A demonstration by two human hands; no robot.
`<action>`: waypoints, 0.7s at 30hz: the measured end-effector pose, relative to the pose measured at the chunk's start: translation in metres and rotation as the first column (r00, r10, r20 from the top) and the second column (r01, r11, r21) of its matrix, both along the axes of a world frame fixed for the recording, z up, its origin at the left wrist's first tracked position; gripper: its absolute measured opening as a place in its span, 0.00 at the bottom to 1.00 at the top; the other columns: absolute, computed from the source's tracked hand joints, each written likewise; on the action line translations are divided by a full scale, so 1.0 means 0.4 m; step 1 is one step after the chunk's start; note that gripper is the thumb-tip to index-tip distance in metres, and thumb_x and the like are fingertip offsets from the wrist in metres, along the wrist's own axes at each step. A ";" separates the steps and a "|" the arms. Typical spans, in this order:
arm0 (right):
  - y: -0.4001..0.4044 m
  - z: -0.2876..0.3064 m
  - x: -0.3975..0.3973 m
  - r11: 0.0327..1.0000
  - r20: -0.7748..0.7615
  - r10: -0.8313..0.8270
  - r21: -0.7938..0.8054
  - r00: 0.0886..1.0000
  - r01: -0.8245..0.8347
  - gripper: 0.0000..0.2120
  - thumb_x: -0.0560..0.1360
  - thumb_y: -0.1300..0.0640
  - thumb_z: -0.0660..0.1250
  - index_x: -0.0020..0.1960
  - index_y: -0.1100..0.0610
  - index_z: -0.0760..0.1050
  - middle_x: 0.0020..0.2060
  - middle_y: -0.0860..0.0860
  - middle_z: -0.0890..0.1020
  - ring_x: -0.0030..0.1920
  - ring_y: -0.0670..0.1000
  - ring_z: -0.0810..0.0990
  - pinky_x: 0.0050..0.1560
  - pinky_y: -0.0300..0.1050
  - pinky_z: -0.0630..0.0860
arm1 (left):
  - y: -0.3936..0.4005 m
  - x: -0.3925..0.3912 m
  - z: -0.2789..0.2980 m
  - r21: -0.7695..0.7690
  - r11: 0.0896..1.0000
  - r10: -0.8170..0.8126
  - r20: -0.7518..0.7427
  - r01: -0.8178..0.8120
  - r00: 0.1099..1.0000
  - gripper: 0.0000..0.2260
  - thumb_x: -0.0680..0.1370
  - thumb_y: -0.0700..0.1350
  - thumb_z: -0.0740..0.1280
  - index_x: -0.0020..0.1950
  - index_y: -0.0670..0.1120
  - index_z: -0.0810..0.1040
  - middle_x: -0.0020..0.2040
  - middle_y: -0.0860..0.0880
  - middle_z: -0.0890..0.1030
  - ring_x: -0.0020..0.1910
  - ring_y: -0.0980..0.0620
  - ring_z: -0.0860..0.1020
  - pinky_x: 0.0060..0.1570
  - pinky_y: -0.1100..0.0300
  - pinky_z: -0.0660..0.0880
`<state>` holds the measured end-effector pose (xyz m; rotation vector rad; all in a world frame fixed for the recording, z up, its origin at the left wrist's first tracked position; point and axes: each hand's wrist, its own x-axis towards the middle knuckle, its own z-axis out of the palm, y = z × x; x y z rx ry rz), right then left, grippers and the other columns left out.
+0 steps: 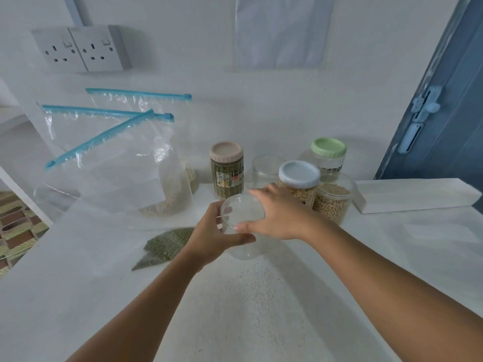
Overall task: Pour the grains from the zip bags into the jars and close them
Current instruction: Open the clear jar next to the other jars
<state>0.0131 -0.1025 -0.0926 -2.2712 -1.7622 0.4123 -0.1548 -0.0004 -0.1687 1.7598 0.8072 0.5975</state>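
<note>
A clear plastic jar (pixel 244 250) with a clear lid (pixel 241 210) stands on the white table (pixel 248 309). My left hand (pixel 211 235) grips the jar's side. My right hand (pixel 277 215) holds the lid's rim from the right. A small bag of green grains (pixel 167 244) lies flat just left of the jar. Three large zip bags with blue sliders (pixel 112 163) lean against the wall; one holds pale grains at its bottom. Behind stand a pink-lidded jar of green grains (pixel 226 171), a blue-lidded jar (pixel 299 178), a green-lidded jar (pixel 328 158), a clear jar of yellow grains (pixel 332 202) and an empty clear jar (pixel 265 169).
A white block (pixel 415 194) lies at the table's right back. A blue door (pixel 444 105) stands at the far right. A double wall socket (pixel 81 48) is on the wall at upper left. The table's left edge drops to a patterned floor (pixel 18 226).
</note>
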 end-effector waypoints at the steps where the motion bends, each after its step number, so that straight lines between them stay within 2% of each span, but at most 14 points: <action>1: 0.003 -0.006 -0.006 0.999 0.014 -0.010 -0.031 1.000 0.011 0.52 0.69 0.24 0.68 0.83 0.49 0.57 0.76 0.51 0.63 0.78 0.55 0.61 0.73 0.58 0.68 | -0.001 -0.001 -0.001 0.015 1.000 0.000 -0.004 0.000 1.000 0.42 0.62 0.49 0.87 0.71 0.54 0.71 0.64 0.61 0.77 0.61 0.65 0.75 0.51 0.72 0.75; 5: 0.003 -0.021 -0.019 0.998 0.012 -0.065 -0.020 0.998 0.065 0.55 0.66 0.23 0.70 0.81 0.53 0.59 0.73 0.51 0.65 0.75 0.56 0.64 0.70 0.58 0.71 | 0.000 -0.003 -0.001 0.041 0.999 -0.028 -0.024 0.029 0.999 0.42 0.61 0.50 0.87 0.71 0.55 0.72 0.64 0.61 0.78 0.61 0.65 0.76 0.48 0.74 0.76; 9: -0.005 -0.024 -0.002 0.997 -0.028 -0.067 -0.027 0.997 0.066 0.54 0.65 0.24 0.72 0.80 0.52 0.61 0.72 0.49 0.65 0.75 0.54 0.64 0.71 0.57 0.70 | 0.004 -0.003 -0.008 0.014 0.998 -0.059 -0.022 0.059 0.998 0.43 0.58 0.52 0.88 0.69 0.60 0.72 0.66 0.59 0.79 0.64 0.60 0.77 0.55 0.65 0.78; 16: -0.008 -0.014 0.020 0.996 -0.020 -0.034 -0.077 0.999 0.033 0.53 0.65 0.24 0.72 0.79 0.51 0.61 0.73 0.47 0.65 0.75 0.53 0.63 0.72 0.56 0.68 | 0.005 0.001 -0.011 0.020 0.996 -0.091 -0.027 0.092 0.995 0.41 0.58 0.52 0.89 0.65 0.63 0.73 0.64 0.60 0.80 0.63 0.60 0.78 0.64 0.57 0.78; 21: 0.000 0.021 -0.001 0.984 0.067 -0.031 -0.170 0.997 0.042 0.58 0.64 0.18 0.65 0.81 0.54 0.60 0.76 0.52 0.63 0.78 0.57 0.60 0.72 0.59 0.68 | 0.003 -0.005 -0.014 0.023 0.994 -0.109 -0.034 0.110 0.993 0.43 0.57 0.56 0.88 0.67 0.65 0.71 0.67 0.60 0.78 0.66 0.59 0.78 0.65 0.58 0.77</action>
